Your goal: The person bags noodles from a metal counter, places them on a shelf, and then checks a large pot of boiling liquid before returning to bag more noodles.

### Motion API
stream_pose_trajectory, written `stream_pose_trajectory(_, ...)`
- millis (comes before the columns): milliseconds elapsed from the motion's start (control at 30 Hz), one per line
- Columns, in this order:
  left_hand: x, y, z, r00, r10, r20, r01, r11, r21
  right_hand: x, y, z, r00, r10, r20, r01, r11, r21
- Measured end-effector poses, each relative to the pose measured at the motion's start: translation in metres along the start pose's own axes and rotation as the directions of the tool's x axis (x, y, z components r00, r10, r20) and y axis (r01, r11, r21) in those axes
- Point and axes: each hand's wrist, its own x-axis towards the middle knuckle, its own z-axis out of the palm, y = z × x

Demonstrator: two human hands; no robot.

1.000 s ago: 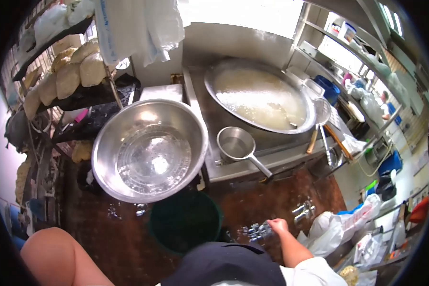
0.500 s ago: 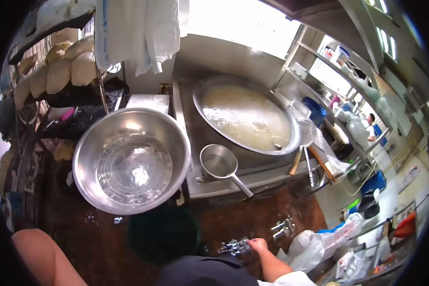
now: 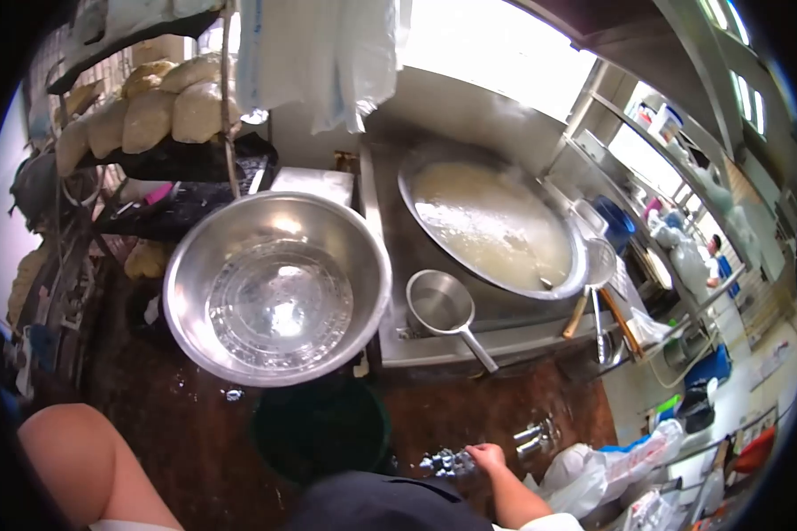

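Note:
My right hand (image 3: 485, 457) hangs low above the wet brown floor (image 3: 478, 398), its fingers curled closed. Whatever may be inside it is hidden. White plastic bags (image 3: 593, 465) lie just to its right. At the lower left only a bent bare limb (image 3: 71, 456) shows, probably my left arm; my left hand is out of view. In front of me stands a wide steel basin (image 3: 181, 305) with clear water at the bottom. Beside it a steel saucepan (image 3: 440, 301) rests on the stove ledge. Behind that, a huge wok (image 3: 578, 265) holds cloudy, steaming liquid.
A dark green tub (image 3: 323, 434) stands on the floor below the basin. Wooden-handled strainers (image 3: 600, 261) lean right of the wok. Filled bags (image 3: 146, 119) crowd a left rack, and plastic bags (image 3: 319, 57) hang above. Another person (image 3: 715, 257) is far off at right.
My view has swung a little to the left, so the basin, saucepan and wok sit further right in the picture. My right hand stays low, with its fingers closed.

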Motion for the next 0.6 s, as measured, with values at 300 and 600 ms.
stream_pose_trajectory(300,-0.083,-0.117,0.121,0.27,-0.816,0.511,0.937,0.101,-0.334,0.001,-0.028,-0.004,0.977,-0.028,0.21,-0.024,0.971,0.239)
stream_pose_trajectory(600,-0.156,-0.201,0.341,0.265,-0.935,0.237,0.93,0.183,-0.318,-0.045,-0.14,-0.028,0.871,-0.437,0.225,0.291,0.828,0.48)
